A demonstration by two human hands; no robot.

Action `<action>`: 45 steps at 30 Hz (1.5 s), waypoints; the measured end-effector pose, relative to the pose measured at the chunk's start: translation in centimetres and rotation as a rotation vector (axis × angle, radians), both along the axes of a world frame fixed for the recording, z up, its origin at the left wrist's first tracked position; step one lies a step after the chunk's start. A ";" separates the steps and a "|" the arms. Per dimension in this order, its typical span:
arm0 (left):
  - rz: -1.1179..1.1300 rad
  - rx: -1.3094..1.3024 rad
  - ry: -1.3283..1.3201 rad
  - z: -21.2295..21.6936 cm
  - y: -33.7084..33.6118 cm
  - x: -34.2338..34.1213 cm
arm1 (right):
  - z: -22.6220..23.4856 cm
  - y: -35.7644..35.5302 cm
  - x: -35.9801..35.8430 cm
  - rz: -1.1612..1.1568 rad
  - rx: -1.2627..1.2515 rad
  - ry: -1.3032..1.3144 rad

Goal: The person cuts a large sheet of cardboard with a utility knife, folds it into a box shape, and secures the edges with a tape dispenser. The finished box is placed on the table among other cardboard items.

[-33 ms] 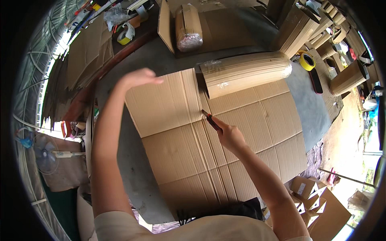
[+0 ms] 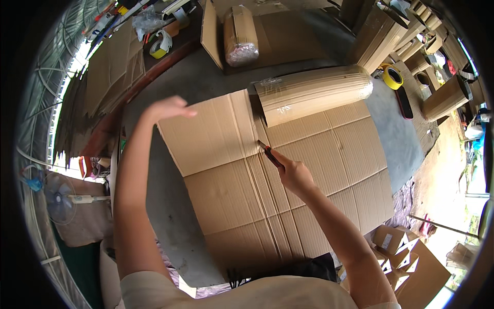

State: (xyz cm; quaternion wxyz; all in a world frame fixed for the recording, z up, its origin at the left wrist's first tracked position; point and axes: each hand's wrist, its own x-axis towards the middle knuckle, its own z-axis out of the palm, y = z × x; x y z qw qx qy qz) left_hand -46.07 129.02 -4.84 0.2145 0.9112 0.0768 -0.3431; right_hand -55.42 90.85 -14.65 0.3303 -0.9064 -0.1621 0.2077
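Observation:
In my right hand (image 2: 297, 175) is a red-and-black utility knife (image 2: 272, 157), its blade out. The blade tip is at a slit where the creased corrugated cardboard sheet (image 2: 314, 159) meets its upper-left flap (image 2: 208, 134). That flap looks cut apart from the panel on its right along the upper part. My left hand (image 2: 169, 108) is over the flap's far left corner, fingers stretched out and holding nothing. Whether it touches the cardboard I cannot tell.
A wrapped cardboard roll (image 2: 314, 92) lies across the sheet's far edge; another roll (image 2: 241, 38) lies farther back. To the right are yellow tape (image 2: 392, 78), a dark oblong object (image 2: 404, 103) and cardboard tubes (image 2: 381, 36). A fan (image 2: 60, 198) stands at the left.
My left hand has shifted slightly left and down, away from the flap's middle. The knife and my right hand stay almost in place.

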 end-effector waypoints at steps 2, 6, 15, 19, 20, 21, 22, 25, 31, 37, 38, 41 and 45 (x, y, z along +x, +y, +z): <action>0.394 -0.193 0.135 -0.5 2.4 -4.4 | -0.7 -0.6 0.1 -0.001 -0.008 0.005; 1.085 -1.235 -0.304 -8.6 2.2 -13.4 | -0.9 -1.3 0.5 -0.001 0.026 0.027; 1.030 -0.864 -0.462 -9.5 -3.6 -17.4 | 1.4 -0.2 0.7 0.034 -0.085 0.083; 1.029 -0.802 -0.573 -7.8 -4.6 -17.4 | 2.8 0.6 1.1 0.058 -0.109 0.102; 1.036 -0.821 -0.586 -7.8 -4.8 -17.3 | 3.0 0.5 1.0 0.070 -0.115 0.107; 1.039 -0.817 -0.588 -7.7 -4.7 -17.3 | 3.4 0.2 0.9 0.078 -0.120 0.125; 1.042 -0.814 -0.590 -7.7 -4.6 -17.5 | 3.7 -0.2 0.7 0.087 -0.126 0.144; 1.033 -0.856 -0.612 -7.8 -4.2 -17.5 | 5.9 -0.6 0.6 0.101 -0.156 0.185; 0.987 -0.920 -0.604 -6.1 -5.1 -17.3 | 3.7 0.5 1.3 0.078 -0.077 0.042; 0.985 -0.916 -0.637 -5.2 -5.3 -17.8 | 5.2 -1.8 -1.5 0.116 -0.100 0.016; 0.980 -0.919 -0.632 -5.0 -5.5 -17.7 | 5.6 -1.2 -0.8 0.117 -0.123 0.077; 0.949 -0.849 -0.656 -4.7 -5.6 -17.2 | 6.1 -0.4 0.9 0.091 -0.153 0.086; 0.997 -0.769 -0.678 -4.5 -5.1 -18.3 | 6.4 -1.4 -1.1 0.103 -0.130 0.169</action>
